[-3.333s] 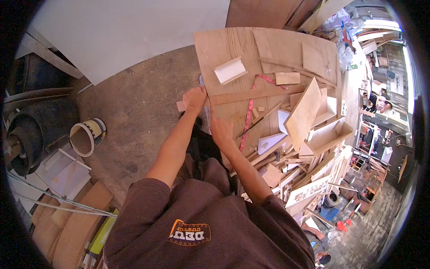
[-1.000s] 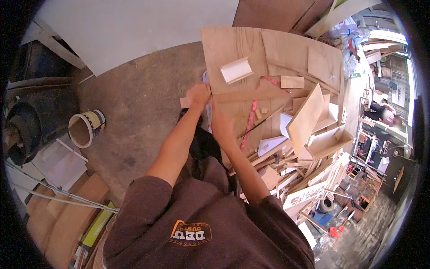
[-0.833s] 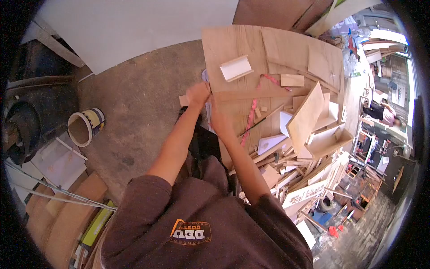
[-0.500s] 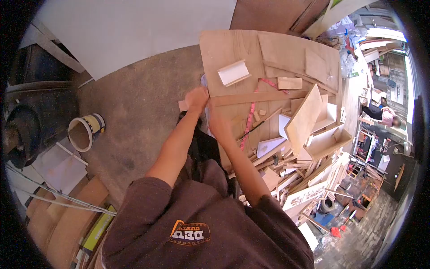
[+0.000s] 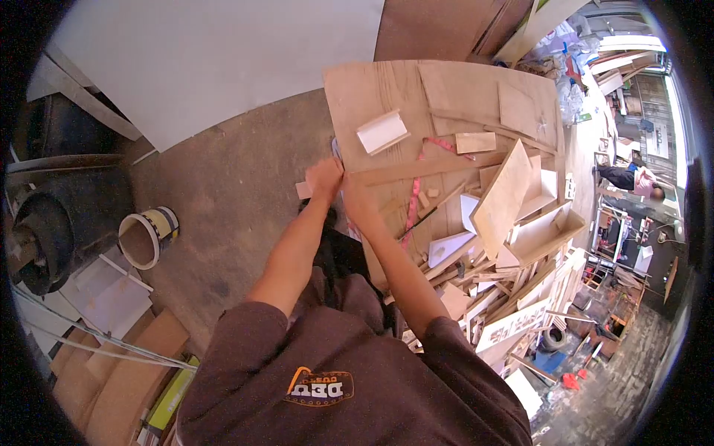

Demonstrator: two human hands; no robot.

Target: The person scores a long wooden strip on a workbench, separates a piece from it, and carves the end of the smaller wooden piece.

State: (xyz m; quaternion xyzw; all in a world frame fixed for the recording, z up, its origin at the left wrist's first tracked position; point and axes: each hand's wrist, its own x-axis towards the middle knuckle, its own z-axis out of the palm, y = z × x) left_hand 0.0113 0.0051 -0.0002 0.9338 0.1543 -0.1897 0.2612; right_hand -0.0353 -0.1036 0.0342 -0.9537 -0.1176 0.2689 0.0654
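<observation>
A long wooden strip [image 5: 401,171] lies across the plywood worktable [image 5: 375,85], its short end sticking out past the left edge. At that edge my left hand [image 5: 325,178] is closed around the strip. Close beside it, below the strip, my right hand [image 5: 359,202] is closed; what it holds, if anything, is hidden. A pink measuring tape [image 5: 413,202] passes by the strip. Small wood blocks [image 5: 424,199] and a thin dark-tipped stick [image 5: 426,216] lie nearby. Further up sits a white-lined wooden channel [image 5: 383,132].
A tilted board [image 5: 503,199], an open wooden box [image 5: 547,234] and piled offcuts [image 5: 513,297] crowd the right side. On the floor at left stands a bucket [image 5: 148,238]. A large white panel [image 5: 223,59] is at the top. Another person [image 5: 644,183] is far right.
My right hand has moved up, closer to my left hand and the strip. My left hand stays at the table edge. The view has shifted slightly, and the far person shows more fully.
</observation>
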